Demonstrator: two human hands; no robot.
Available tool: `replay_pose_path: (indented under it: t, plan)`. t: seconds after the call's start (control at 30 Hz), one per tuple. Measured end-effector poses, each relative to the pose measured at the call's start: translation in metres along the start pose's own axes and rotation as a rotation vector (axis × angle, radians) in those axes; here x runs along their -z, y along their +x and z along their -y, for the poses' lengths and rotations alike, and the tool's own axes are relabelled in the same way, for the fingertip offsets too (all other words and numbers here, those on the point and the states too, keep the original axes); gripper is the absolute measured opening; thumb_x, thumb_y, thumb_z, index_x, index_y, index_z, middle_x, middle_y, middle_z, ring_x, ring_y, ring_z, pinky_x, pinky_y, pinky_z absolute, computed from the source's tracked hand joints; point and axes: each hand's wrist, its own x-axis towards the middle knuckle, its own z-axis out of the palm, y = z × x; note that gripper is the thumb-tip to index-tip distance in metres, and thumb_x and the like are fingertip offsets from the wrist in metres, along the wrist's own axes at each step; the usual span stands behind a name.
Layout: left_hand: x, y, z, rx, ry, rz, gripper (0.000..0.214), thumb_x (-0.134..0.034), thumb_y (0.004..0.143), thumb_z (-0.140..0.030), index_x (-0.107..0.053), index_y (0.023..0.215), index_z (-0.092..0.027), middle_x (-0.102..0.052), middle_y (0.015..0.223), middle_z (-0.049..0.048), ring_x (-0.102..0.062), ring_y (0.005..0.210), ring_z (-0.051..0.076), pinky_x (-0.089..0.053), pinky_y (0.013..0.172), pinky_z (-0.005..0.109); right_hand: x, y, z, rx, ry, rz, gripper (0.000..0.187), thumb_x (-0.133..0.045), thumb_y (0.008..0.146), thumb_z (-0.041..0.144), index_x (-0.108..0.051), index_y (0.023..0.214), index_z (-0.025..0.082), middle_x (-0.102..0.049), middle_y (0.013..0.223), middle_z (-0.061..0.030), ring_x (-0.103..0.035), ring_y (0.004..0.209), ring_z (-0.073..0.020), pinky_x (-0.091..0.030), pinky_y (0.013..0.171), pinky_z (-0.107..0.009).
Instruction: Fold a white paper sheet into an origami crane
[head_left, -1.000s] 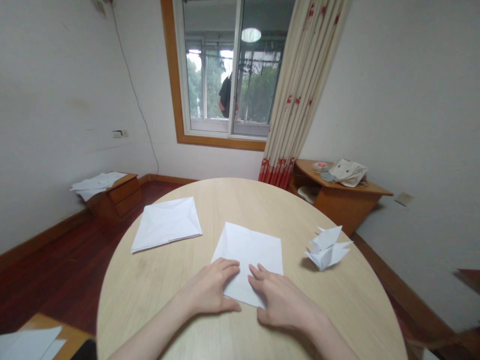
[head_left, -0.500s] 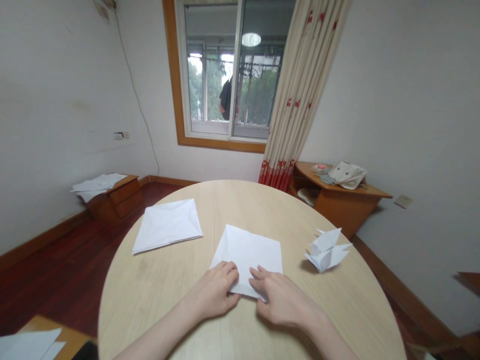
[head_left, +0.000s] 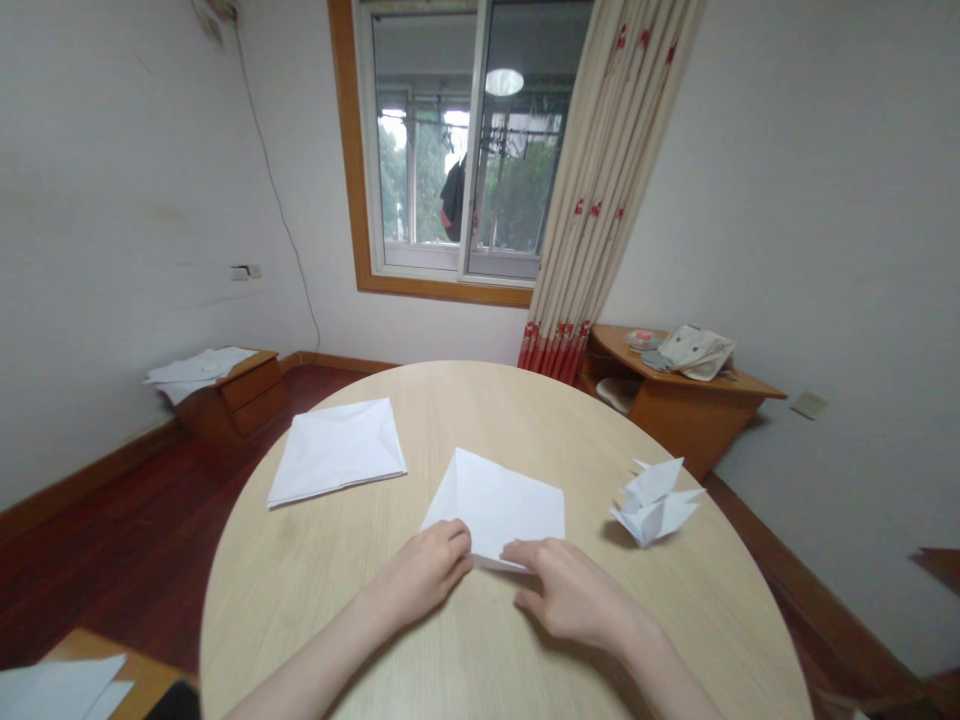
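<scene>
Two hands meet at the near edge of the folded sheet (head_left: 499,505), which lies flat on the round surface (head_left: 465,400), a little nearer to you than its middle; the sheet's long axis runs left to right along the near fold, and its far corner points away from you, toward the window. Your left hand (head_left: 424,570) comes in from the lower left with the forearm slanting across the surface; its fingers (head_left: 457,535) are bent, tips on the sheet's near-left edge, and you cannot tell whether the thumb sits under the paper. Your right hand (head_left: 574,595) comes in from the lower right, palm down; its index finger (head_left: 525,550) is stretched leftward along the near fold, pressing flat, the other fingers tucked, gripping nothing that shows. The two hands are just apart. A second folded paper (head_left: 337,450) lies well to the left on the surface; a small folded paper figure (head_left: 654,500) stands to the right, near the sheet but not touching it.
</scene>
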Motion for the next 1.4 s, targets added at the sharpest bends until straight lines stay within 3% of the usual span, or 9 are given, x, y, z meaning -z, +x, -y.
replay_pose_path:
  t: [0.1, 0.33, 0.5, 0.63, 0.77, 0.97, 1.2, 1.4]
  plan:
    - [0.001, -0.001, 0.000, 0.018, -0.009, 0.005, 0.008, -0.050, 0.091, -0.013, -0.056, 0.091, -0.018, -0.061, 0.102, 0.0047, -0.059, 0.095, 0.020, -0.047, 0.085, 0.031, 0.005, 0.001, 0.000, -0.033, -0.044, -0.007, 0.017, -0.052, 0.076, 0.014, -0.067, 0.081, 0.020, -0.072, 0.084, -0.0058, -0.066, 0.082, -0.0219, -0.035, 0.064, -0.027]
    - [-0.006, -0.003, 0.006, 0.003, -0.021, -0.069, 0.008, -0.051, 0.089, -0.014, -0.058, 0.092, -0.018, -0.057, 0.124, 0.0084, -0.054, 0.116, 0.023, -0.045, 0.098, 0.037, 0.004, 0.008, -0.007, -0.085, -0.117, -0.067, 0.012, -0.054, 0.080, 0.015, -0.066, 0.079, 0.019, -0.072, 0.083, -0.0062, -0.065, 0.081, -0.0209, -0.030, 0.062, -0.026]
    - [-0.006, -0.002, 0.005, 0.038, 0.014, -0.038, 0.014, -0.049, 0.091, -0.019, -0.059, 0.101, -0.017, -0.057, 0.129, 0.0097, -0.053, 0.119, 0.024, -0.044, 0.101, 0.039, 0.001, 0.010, -0.013, -0.096, -0.063, -0.166, 0.011, -0.056, 0.080, 0.016, -0.063, 0.088, 0.020, -0.071, 0.087, -0.0052, -0.065, 0.081, -0.0201, -0.033, 0.064, -0.025]
    - [-0.003, -0.001, 0.003, 0.058, 0.051, -0.022, 0.019, -0.049, 0.093, -0.024, -0.057, 0.109, -0.018, -0.061, 0.124, 0.0085, -0.056, 0.114, 0.025, -0.045, 0.097, 0.038, 0.000, 0.011, -0.015, -0.077, -0.003, -0.264, 0.022, -0.055, 0.080, 0.016, -0.058, 0.101, 0.021, -0.069, 0.096, -0.0051, -0.065, 0.083, -0.0214, -0.039, 0.067, -0.027]
    - [0.001, 0.000, 0.000, 0.061, 0.099, -0.012, 0.017, -0.049, 0.094, -0.028, -0.058, 0.104, -0.018, -0.065, 0.111, 0.0075, -0.058, 0.107, 0.026, -0.044, 0.095, 0.040, -0.003, 0.015, -0.020, -0.061, 0.060, -0.336, 0.038, -0.052, 0.080, 0.019, -0.051, 0.118, 0.020, -0.064, 0.111, -0.0098, -0.064, 0.098, -0.0255, -0.046, 0.078, -0.034]
    - [0.003, 0.000, -0.003, 0.076, 0.076, 0.003, 0.017, -0.049, 0.095, -0.032, -0.057, 0.103, -0.020, -0.064, 0.103, 0.0056, -0.056, 0.100, 0.024, -0.044, 0.085, 0.035, -0.015, 0.022, -0.025, 0.023, 0.104, -0.453, 0.053, -0.048, 0.086, 0.024, -0.033, 0.136, 0.019, -0.054, 0.127, -0.0140, -0.054, 0.116, -0.0276, -0.046, 0.091, -0.042]
    - [-0.001, -0.001, 0.002, 0.049, 0.004, -0.026, 0.022, -0.051, 0.092, -0.026, -0.055, 0.113, -0.020, -0.061, 0.117, 0.0061, -0.053, 0.109, 0.023, -0.043, 0.093, 0.036, -0.025, 0.027, -0.025, 0.071, 0.037, -0.497, 0.054, -0.046, 0.088, 0.022, -0.031, 0.140, 0.017, -0.055, 0.121, -0.0144, -0.054, 0.110, -0.0279, -0.046, 0.092, -0.044]
    - [-0.007, -0.001, 0.008, 0.034, 0.046, -0.038, 0.034, -0.053, 0.091, -0.028, -0.053, 0.124, -0.018, -0.049, 0.139, 0.0100, -0.043, 0.129, 0.025, -0.036, 0.106, 0.041, -0.030, 0.029, -0.026, 0.051, -0.006, -0.489, 0.056, -0.046, 0.088, 0.023, -0.030, 0.141, 0.017, -0.054, 0.122, -0.0155, -0.053, 0.110, -0.0295, -0.046, 0.090, -0.046]
